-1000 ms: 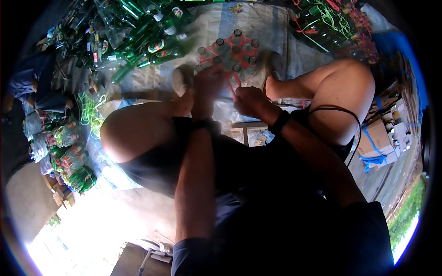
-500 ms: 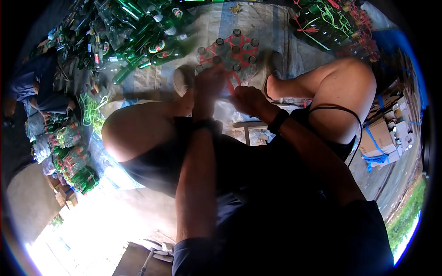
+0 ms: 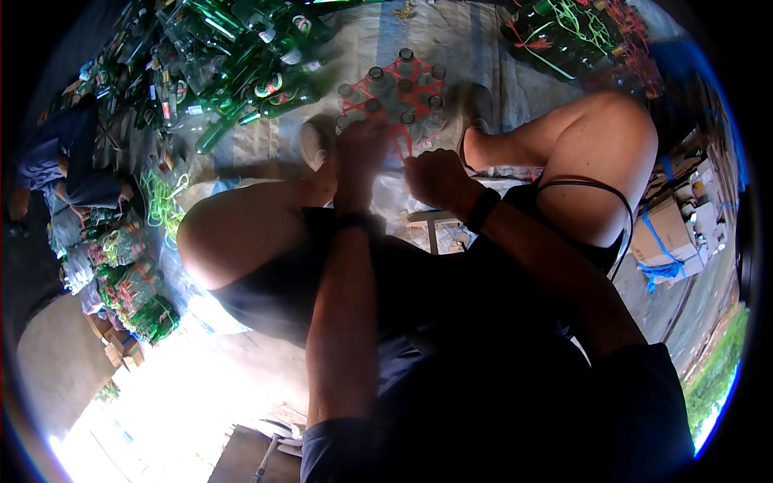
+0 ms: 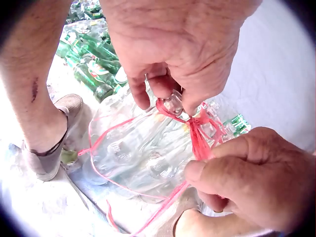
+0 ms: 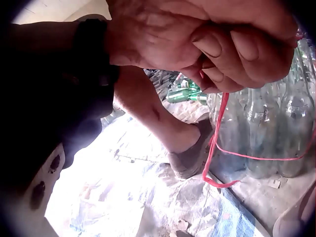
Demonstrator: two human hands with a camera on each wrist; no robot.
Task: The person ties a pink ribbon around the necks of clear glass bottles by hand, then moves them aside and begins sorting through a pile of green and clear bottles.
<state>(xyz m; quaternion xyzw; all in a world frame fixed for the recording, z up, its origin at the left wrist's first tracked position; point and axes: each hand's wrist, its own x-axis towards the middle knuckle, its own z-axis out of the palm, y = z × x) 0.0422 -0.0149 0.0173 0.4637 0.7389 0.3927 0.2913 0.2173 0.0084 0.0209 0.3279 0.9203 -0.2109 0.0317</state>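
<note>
Several clear glass bottles (image 3: pixel 435 117) stand upright in a bundle between the feet, with red plastic twine (image 3: pixel 400 143) laced around their necks. My left hand (image 3: pixel 361 153) is at the near side of the bundle; its thumb and fingers pinch the twine beside a bottle mouth (image 4: pixel 174 103). To its right, my right hand (image 3: pixel 441 179) grips a gathered strand, thumb pressed on curled fingers (image 5: pixel 244 47). The twine stretches between both hands in the left wrist view. A loose tail (image 5: pixel 210 160) hangs below the right hand, and another strand rings the bottle bodies (image 5: pixel 261 111).
A large heap of green bottles (image 3: pixel 217 56) lies at the far left. Tied bottle bundles sit at the back right (image 3: pixel 555 48) and left (image 3: pixel 129 274). Shoes (image 3: pixel 316 143) flank the bottles on a pale tarp (image 3: pixel 403 28). Flattened cardboard (image 3: pixel 664 237) is stacked right; another person (image 3: pixel 64 161) sits left.
The right hand keeps its grip on the twine with only slight shifts close to the left hand. The head view has moved a little; the bottles stand as before.
</note>
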